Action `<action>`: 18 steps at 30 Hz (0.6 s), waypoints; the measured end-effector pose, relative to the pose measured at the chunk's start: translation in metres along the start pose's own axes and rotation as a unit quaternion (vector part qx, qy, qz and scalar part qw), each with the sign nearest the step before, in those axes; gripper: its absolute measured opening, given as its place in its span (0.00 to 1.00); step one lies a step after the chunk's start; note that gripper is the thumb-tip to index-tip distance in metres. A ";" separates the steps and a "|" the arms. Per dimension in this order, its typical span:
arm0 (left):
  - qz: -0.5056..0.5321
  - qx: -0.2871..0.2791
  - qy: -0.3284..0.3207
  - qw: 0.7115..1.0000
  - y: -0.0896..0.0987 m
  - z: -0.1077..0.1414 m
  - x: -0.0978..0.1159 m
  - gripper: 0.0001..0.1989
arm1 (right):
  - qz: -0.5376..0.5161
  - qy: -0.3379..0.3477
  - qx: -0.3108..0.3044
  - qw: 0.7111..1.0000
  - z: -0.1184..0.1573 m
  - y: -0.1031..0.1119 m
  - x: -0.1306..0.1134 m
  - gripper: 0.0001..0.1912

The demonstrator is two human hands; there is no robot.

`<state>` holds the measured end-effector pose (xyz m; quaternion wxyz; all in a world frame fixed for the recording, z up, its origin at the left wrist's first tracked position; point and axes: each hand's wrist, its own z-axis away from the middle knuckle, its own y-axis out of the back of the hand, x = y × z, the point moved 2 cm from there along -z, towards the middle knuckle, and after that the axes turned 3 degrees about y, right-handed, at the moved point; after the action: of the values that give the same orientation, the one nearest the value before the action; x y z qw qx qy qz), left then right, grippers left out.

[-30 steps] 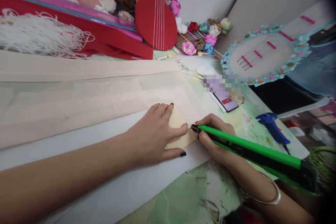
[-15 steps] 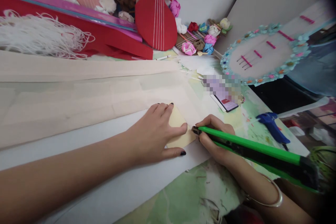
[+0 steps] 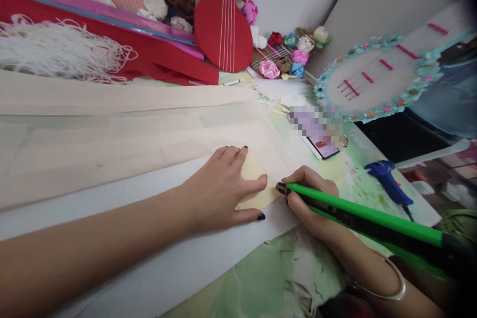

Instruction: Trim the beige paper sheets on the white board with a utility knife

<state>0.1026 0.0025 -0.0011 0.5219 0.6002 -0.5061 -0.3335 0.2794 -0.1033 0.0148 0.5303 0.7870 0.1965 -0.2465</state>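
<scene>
My left hand [image 3: 227, 191] lies with its fingers spread over a small yellow piece [image 3: 255, 169], pressing it on the white sheet [image 3: 156, 243]. In my right hand [image 3: 313, 198] is a green and black utility knife [image 3: 365, 213], held near its front end. The knife's tip is just right of the yellow piece's edge. Long cream-coloured strips [image 3: 122, 149] lie behind the white sheet.
A phone [image 3: 322, 146] and a blue glue gun [image 3: 389, 184] lie to the right. Behind are white strings [image 3: 63, 49], a red lute shape [image 3: 223, 32], paper flowers [image 3: 283, 54] and a flower-edged lute shape [image 3: 376, 79].
My right hand and the knife have shifted slightly to the right, away from the yellow piece. My left hand stays in place on it.
</scene>
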 end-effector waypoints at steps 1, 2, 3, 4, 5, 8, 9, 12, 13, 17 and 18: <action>0.000 -0.001 0.000 1.000 0.000 0.000 0.000 0.29 | 0.002 -0.001 -0.001 1.000 0.000 0.000 0.000 0.03; 0.000 -0.001 -0.002 1.000 0.000 0.000 0.000 0.29 | 0.003 -0.003 -0.001 1.000 0.000 0.000 0.000 0.03; -0.001 -0.002 -0.003 1.000 0.000 0.000 0.000 0.29 | 0.002 -0.005 0.002 1.000 0.001 0.000 -0.001 0.03; -0.001 -0.003 -0.003 1.000 0.000 -0.001 0.000 0.29 | 0.001 -0.008 0.004 1.000 0.001 0.000 -0.001 0.03; -0.002 -0.003 -0.002 1.000 0.001 -0.001 0.000 0.29 | 0.000 -0.010 0.005 1.000 0.001 0.000 -0.001 0.03; 0.003 -0.002 -0.001 1.000 0.001 -0.001 0.000 0.28 | 0.008 -0.011 0.003 1.000 0.002 0.001 0.000 0.03; 0.006 0.000 -0.002 1.000 0.001 -0.001 0.000 0.28 | 0.011 -0.008 -0.001 1.000 0.002 0.001 0.000 0.03; 0.008 0.004 -0.006 1.000 0.001 0.000 0.000 0.27 | 0.018 -0.002 -0.012 1.000 0.002 0.001 0.000 0.03; 0.007 0.003 -0.006 1.000 0.001 0.000 0.000 0.26 | 0.017 -0.002 -0.013 1.000 0.002 0.001 0.000 0.03; 0.008 0.001 -0.009 1.000 0.000 0.000 0.000 0.26 | 0.007 -0.001 -0.003 1.000 0.002 0.002 -0.001 0.03; 0.008 0.002 -0.010 1.000 0.000 0.000 0.000 0.26 | 0.006 0.000 -0.002 1.000 0.002 0.003 -0.002 0.03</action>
<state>0.1025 0.0025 -0.0013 0.5183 0.5941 -0.5163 -0.3344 0.2788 -0.1064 0.0172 0.5330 0.7873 0.1926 -0.2429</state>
